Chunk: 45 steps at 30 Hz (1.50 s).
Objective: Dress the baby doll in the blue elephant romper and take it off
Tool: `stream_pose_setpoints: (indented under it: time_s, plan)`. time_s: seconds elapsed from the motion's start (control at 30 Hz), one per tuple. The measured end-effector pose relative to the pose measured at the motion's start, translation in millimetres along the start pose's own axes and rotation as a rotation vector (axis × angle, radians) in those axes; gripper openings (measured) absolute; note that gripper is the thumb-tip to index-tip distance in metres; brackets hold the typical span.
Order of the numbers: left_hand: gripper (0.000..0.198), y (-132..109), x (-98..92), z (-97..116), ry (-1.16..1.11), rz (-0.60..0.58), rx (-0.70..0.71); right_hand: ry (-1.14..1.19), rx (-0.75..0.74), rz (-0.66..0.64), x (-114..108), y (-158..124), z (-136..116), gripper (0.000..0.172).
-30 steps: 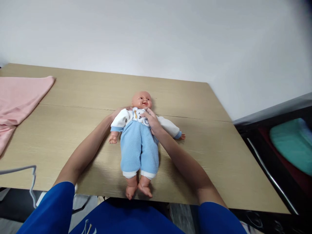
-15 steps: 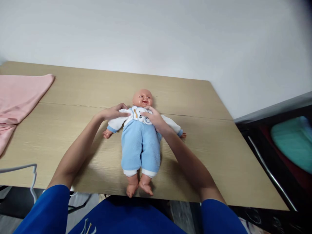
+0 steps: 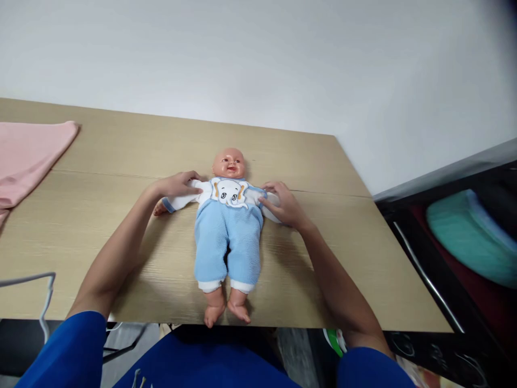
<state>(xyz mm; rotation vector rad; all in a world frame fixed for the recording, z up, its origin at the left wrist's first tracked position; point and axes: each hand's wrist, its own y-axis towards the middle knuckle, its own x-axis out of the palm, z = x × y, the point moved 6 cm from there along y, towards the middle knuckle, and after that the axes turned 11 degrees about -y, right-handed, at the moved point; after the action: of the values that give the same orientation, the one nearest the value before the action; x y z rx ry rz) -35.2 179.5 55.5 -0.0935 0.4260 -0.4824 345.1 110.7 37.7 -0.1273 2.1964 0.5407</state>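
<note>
A baby doll (image 3: 228, 237) lies on its back on the wooden table, head away from me and bare feet at the front edge. It wears light blue fleece overalls with a white elephant face (image 3: 230, 193) on the chest, and white sleeves with blue cuffs. My left hand (image 3: 177, 185) is closed round the upper part of the left-side sleeve (image 3: 183, 200), thumb in front and fingers behind. On the other side, my right hand (image 3: 286, 205) holds the right-side sleeve (image 3: 271, 214) near the shoulder. That arm's far end is hidden behind my right hand.
A pink cloth (image 3: 32, 153) lies at the table's (image 3: 153, 140) left. Beyond the right edge sits a teal cushion-like item (image 3: 468, 237) in a dark frame. A pale metal bar (image 3: 44, 302) rises at lower left. A white wall (image 3: 226, 64) stands behind the table.
My right hand has moved from the doll's chest out to its right-side sleeve, uncovering the elephant face. My left hand has shifted slightly outward along its sleeve, and that doll arm is raised a little.
</note>
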Motion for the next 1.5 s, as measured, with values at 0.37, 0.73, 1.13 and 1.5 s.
stream_pose_setpoints:
  time_s: [0.37,0.73,1.13,1.5]
  plan:
    - [0.023,4.9,129.9,107.5,0.341,0.079,0.657,0.138,0.298,0.036,-17.0,-86.7,71.5,0.064]
    - [0.037,30.8,158.5,102.2,0.103,-0.105,0.676,0.518,0.333,0.274,-24.2,-25.7,41.0,0.079]
    - [0.029,8.4,154.8,107.0,0.041,-0.119,0.758,0.185,-0.090,0.016,22.2,-1.3,-27.9,0.047]
    - [0.032,36.4,156.7,92.8,0.067,-0.038,0.731,0.805,0.245,0.129,39.4,-38.7,4.3,0.045]
